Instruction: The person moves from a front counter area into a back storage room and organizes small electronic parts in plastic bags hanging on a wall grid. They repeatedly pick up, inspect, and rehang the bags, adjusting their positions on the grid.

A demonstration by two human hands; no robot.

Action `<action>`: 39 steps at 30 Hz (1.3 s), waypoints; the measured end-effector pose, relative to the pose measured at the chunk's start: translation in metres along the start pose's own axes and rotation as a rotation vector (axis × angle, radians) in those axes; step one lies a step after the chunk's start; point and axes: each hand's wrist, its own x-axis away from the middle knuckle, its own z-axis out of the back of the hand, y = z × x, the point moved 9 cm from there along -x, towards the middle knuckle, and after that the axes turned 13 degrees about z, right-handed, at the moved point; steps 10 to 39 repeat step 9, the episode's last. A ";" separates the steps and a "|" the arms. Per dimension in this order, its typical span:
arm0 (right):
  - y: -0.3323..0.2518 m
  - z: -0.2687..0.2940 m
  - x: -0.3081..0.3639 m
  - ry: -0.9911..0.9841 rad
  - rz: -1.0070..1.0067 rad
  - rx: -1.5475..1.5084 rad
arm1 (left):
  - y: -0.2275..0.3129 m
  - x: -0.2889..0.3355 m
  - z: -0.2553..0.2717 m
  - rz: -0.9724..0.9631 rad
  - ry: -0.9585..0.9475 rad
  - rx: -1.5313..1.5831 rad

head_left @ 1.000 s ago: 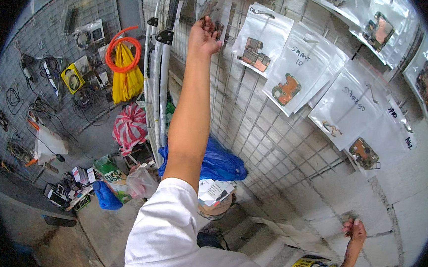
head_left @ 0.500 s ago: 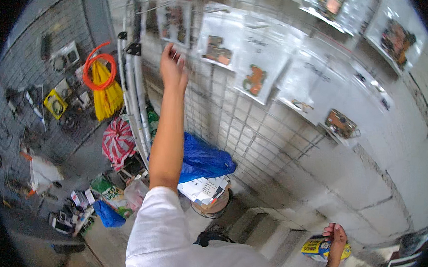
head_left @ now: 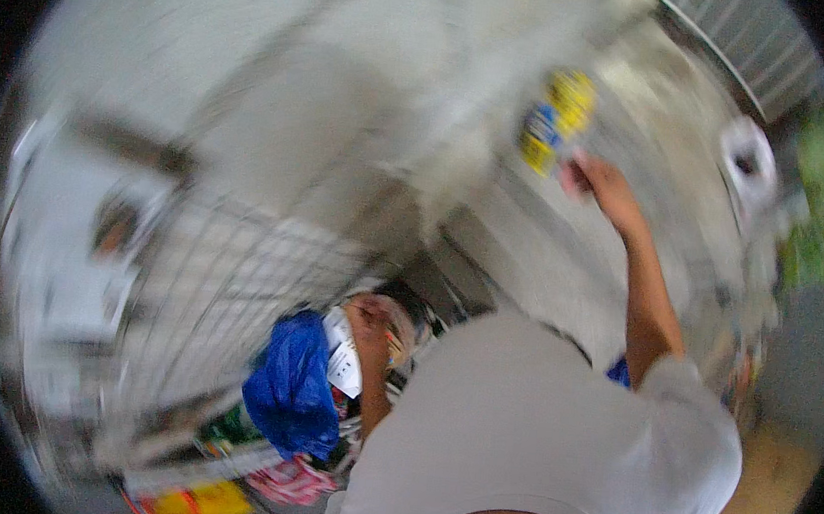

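The whole view is smeared by motion. My right hand [head_left: 600, 186] reaches forward over the grey steps, its fingers blurred and seemingly bent. Just beyond its fingertips appears a yellow and blue package [head_left: 557, 122]; whether they touch I cannot tell. Lower down, my left hand [head_left: 369, 319] hangs by a white printed sheet [head_left: 342, 352] and a round container. Its fingers are too blurred to read. Left of that sheet bulges a blue plastic bag [head_left: 296, 383].
A wire grid [head_left: 229, 273] runs along the block wall at left, with clear bags [head_left: 85, 282] hanging on it. A red and white striped bundle [head_left: 291, 481] and yellow material [head_left: 206, 502] lie low at left. White railing bars [head_left: 733, 36] stand at upper right.
The view has swung right, so the hanging bags now sit at far left. My left arm has come down from the hanging bags. My right arm now reaches farther out into view.
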 end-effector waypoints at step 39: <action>0.211 0.081 0.206 0.431 -0.533 -0.160 | -0.017 -0.069 -0.072 0.123 -0.433 -0.270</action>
